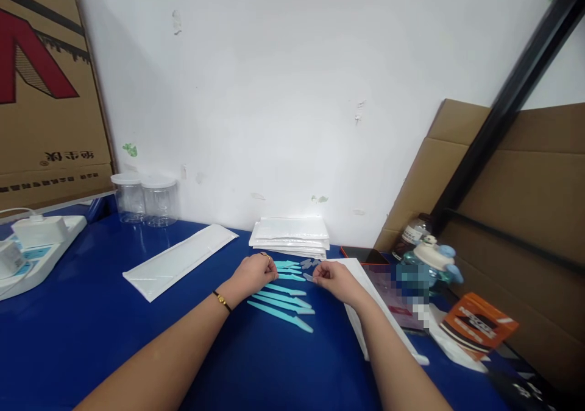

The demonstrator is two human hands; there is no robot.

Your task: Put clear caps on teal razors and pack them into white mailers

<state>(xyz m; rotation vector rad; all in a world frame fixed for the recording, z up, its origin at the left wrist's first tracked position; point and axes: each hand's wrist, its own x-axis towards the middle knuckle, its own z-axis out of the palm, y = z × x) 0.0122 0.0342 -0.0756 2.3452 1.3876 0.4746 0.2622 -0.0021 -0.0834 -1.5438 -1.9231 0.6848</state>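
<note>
Several teal eyebrow razors (281, 318) lie in a fanned row on the blue table, handles to the left and blade ends to the right. My left hand (251, 275) is closed in a pinch on the handle end of one eyebrow razor (290, 276) in the upper part of the row. Close to that razor's tip, my right hand (337, 279) pinches a small clear blade cover (308, 277). A few more grey-clear blade covers (311, 263) lie just beyond the right fingertips. Other razors (287, 265) sit close together past my left fingers.
White padded envelopes (290, 231) are stacked against the wall. One envelope (180, 262) lies left, another (365, 295) under my right forearm. Two clear jars (159, 203) and a power strip (50, 259) stand left. A bottle (429, 265) and orange packet (479, 326) are right.
</note>
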